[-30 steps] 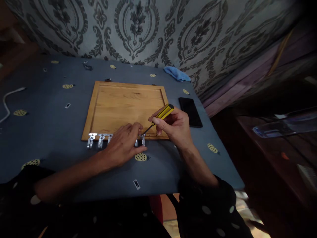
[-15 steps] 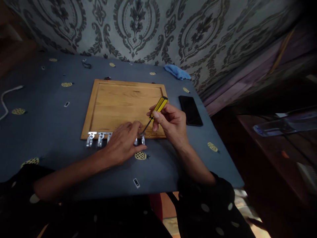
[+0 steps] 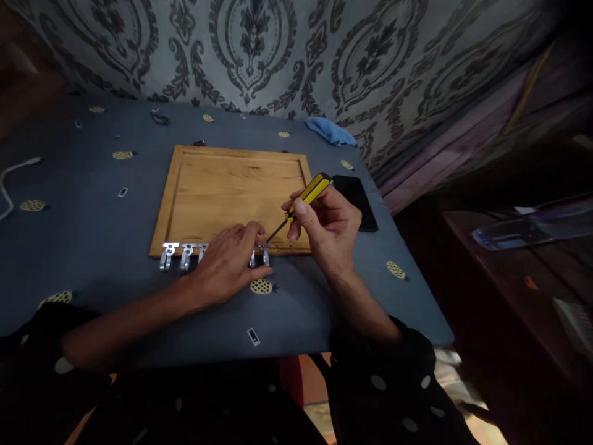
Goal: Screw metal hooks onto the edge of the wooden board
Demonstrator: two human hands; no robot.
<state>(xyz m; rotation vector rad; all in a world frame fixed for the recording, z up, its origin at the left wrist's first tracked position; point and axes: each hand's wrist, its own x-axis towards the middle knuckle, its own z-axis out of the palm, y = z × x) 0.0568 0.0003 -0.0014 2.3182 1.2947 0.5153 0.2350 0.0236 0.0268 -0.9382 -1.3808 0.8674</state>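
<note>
A wooden panel [image 3: 231,191] with a raised border lies on the table. Along its near edge runs a silver metal hook rail [image 3: 186,254], its hooks hanging over the edge. My left hand [image 3: 229,262] is laid across the rail's middle and holds it against the panel, fingers above and thumb below; it hides several hooks. My right hand [image 3: 331,228] is closed around a yellow and black screwdriver [image 3: 311,190]. The screwdriver slants down to the left, its tip at the rail's right end beside the last hook. Whether the tip sits in a screw is too small to tell.
A black phone [image 3: 356,201] lies right of the panel, partly behind my right hand. At the back are a blue cloth [image 3: 330,131] and a small dark item [image 3: 160,118]. A white cable [image 3: 8,185] lies at far left. The patterned tablecloth [image 3: 296,321] ends near my body.
My right hand has shifted right, and the screwdriver leans over more, its handle lower to the right. The left hand stays on the rail. The view has shifted slightly.
</note>
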